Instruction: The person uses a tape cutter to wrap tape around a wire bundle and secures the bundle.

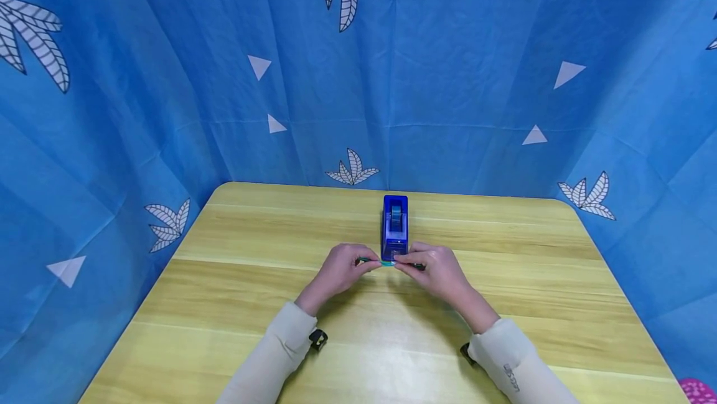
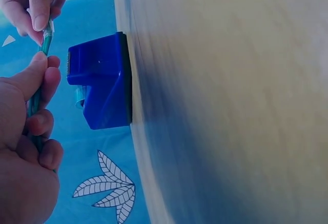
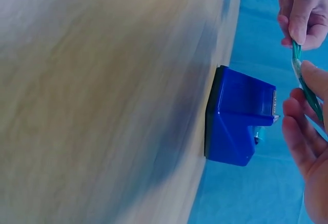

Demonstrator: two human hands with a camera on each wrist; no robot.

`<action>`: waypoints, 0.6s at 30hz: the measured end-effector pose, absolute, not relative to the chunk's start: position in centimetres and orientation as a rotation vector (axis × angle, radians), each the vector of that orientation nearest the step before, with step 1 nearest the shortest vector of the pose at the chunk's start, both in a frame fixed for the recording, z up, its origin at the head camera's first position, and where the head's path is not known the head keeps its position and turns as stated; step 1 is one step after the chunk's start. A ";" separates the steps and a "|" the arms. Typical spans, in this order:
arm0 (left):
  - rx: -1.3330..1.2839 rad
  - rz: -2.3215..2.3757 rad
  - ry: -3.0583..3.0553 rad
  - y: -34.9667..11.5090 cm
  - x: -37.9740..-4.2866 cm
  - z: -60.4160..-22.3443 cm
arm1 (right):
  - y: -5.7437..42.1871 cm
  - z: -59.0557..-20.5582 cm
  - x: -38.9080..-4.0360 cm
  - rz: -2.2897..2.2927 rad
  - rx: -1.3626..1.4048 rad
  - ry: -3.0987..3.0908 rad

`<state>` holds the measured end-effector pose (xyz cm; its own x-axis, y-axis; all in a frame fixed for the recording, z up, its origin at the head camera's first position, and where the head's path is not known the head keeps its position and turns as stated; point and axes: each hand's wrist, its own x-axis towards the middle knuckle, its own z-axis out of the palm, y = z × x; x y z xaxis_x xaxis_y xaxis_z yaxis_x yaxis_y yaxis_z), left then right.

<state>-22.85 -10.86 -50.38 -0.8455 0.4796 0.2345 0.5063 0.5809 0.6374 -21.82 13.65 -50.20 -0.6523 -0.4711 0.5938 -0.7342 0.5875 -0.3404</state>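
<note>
A thin green cord-like strand (image 3: 310,98) runs between the two hands, just in front of a blue tape dispenser (image 1: 395,234). My left hand (image 1: 343,269) grips one end, with its fingers curled along the strand in the left wrist view. My right hand (image 1: 439,271) pinches the other part between thumb and forefinger. Between the fingertips, a short clear shiny patch like tape (image 2: 48,31) lies around the strand, which bends slightly there. A tape roll (image 1: 396,213) sits in the dispenser, whose toothed cutting edge (image 3: 274,102) faces the hands.
Beneath everything is a light wood-grain table (image 1: 241,304) with rounded far corners. A blue curtain (image 1: 465,80) with white leaf prints hangs behind it and along both sides. Something pink (image 1: 697,389) shows at the lower right corner.
</note>
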 end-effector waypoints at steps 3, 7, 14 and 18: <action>-0.880 -1.110 -2.733 -10.8 -22.8 -50.4 | 13.6 -50.1 -21.7 0.805 0.955 -2.391; -0.911 -1.056 -2.682 -10.9 -22.8 -50.6 | 13.6 -50.0 -21.7 0.830 0.941 -2.417; -0.951 -0.966 -2.596 -10.9 -22.8 -50.8 | 13.5 -49.8 -21.7 0.864 0.909 -2.480; -0.970 -0.918 -2.557 -10.9 -22.8 -50.9 | 13.5 -49.8 -21.8 0.875 0.886 -2.529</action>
<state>-22.84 -10.86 -50.94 -0.7445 0.5057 0.4358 0.6674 0.5783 0.4691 -21.76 13.55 -49.82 -0.7560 -0.4508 0.4746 -0.6477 0.6201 -0.4427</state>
